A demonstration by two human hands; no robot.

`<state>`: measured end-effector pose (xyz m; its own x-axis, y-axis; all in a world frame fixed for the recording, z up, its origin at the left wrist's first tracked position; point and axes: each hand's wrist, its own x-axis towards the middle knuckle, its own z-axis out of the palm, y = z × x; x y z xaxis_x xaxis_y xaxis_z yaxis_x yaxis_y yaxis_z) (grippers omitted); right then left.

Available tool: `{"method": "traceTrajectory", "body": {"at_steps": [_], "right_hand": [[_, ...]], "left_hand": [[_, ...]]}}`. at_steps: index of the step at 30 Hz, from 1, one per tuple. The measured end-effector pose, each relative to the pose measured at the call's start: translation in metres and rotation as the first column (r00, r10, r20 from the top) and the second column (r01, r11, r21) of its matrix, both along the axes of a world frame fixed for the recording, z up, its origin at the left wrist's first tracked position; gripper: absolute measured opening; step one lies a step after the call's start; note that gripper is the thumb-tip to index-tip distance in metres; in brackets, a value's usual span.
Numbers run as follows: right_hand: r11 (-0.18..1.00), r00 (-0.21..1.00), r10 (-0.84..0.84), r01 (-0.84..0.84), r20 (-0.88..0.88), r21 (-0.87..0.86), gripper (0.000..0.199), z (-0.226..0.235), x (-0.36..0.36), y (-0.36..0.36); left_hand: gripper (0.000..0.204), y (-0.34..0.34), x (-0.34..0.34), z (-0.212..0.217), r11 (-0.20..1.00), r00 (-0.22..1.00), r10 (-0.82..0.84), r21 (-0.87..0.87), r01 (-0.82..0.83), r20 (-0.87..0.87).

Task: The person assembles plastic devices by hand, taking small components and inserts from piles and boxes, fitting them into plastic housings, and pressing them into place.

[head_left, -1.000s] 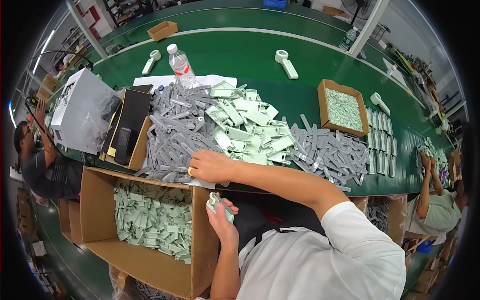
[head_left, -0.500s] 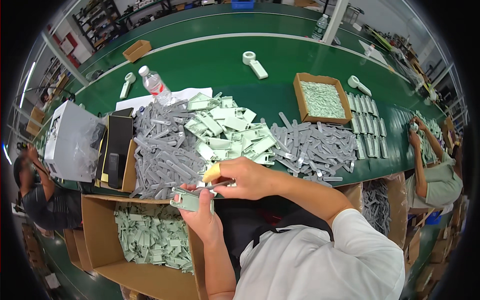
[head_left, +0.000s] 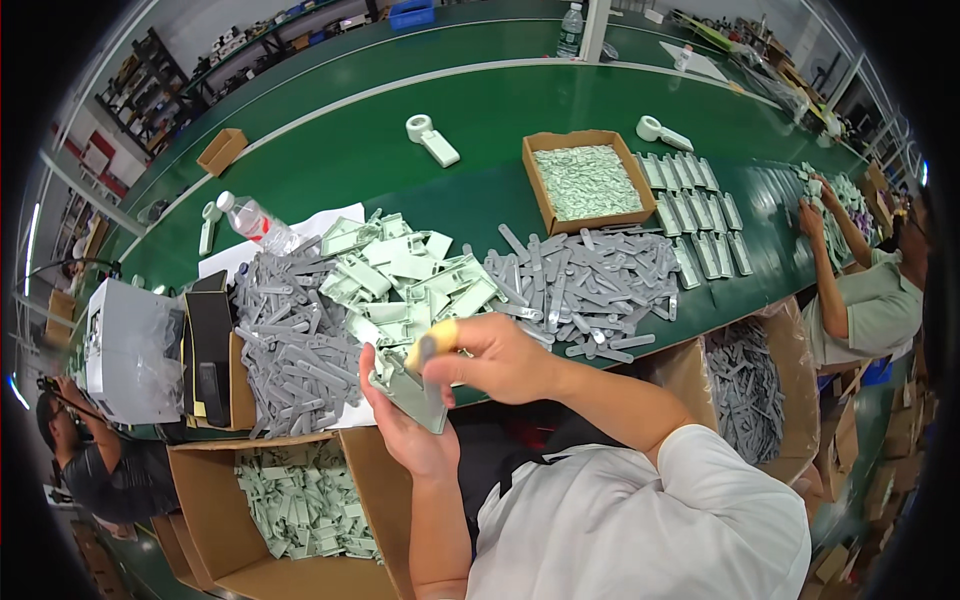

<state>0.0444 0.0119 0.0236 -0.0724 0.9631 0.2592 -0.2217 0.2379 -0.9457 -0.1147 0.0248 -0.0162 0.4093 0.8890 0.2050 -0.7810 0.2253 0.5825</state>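
Note:
In my left hand [head_left: 422,446] lies a pale green plastic housing [head_left: 412,398], tilted, with the fingers and thumb wrapped round it. My right hand [head_left: 510,362] is just above it, pinching a small grey plastic strip [head_left: 428,350], smeared by motion, between thumb and forefinger. A yellow cover [head_left: 436,338] wraps that forefinger. Behind both hands is a heap of pale green housings [head_left: 400,268]. Grey strips are piled to its left [head_left: 290,350] and more grey strips to its right [head_left: 590,285].
A shallow cardboard box [head_left: 588,185] of small pale green pieces stands beyond the right pile, near rows of housings [head_left: 705,215]. Large cartons [head_left: 270,575] flank me below the table edge. A bottle [head_left: 258,222] leans at left. Co-workers [head_left: 865,300] sit on both sides.
The housing in my left hand has been turned to slant down toward me. My right hand has lifted the grey strip off the housing and tipped it up. The whole view has swung rightward.

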Motion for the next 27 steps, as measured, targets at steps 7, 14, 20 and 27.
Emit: {"method": "traceTrajectory", "body": {"at_steps": [7, 14, 20, 27], "right_hand": [[0.919, 0.883, -0.321, 0.202, 0.343, 0.339, 0.021, 0.011, -0.003, -0.013], [0.833, 0.764, -0.514, 0.336, 0.390, 0.439, 0.021, 0.003, 0.003, -0.019], [0.804, 0.744, -0.559, 0.378, 0.367, 0.458, 0.021, -0.006, 0.009, -0.021], [0.836, 0.762, -0.502, 0.305, 0.410, 0.456, 0.028, -0.010, 0.022, -0.018]], "left_hand": [[0.040, -0.009, 0.023, 0.012, 0.979, 0.942, 0.198, 0.005, -0.205, -0.269], [0.042, -0.015, 0.036, 0.016, 0.976, 0.928, 0.214, 0.034, -0.214, -0.304], [0.046, -0.015, 0.043, 0.012, 0.982, 0.927, 0.187, 0.028, -0.188, -0.326], [0.050, -0.012, 0.051, 0.017, 0.986, 0.906, 0.169, 0.064, -0.157, -0.388]]}}
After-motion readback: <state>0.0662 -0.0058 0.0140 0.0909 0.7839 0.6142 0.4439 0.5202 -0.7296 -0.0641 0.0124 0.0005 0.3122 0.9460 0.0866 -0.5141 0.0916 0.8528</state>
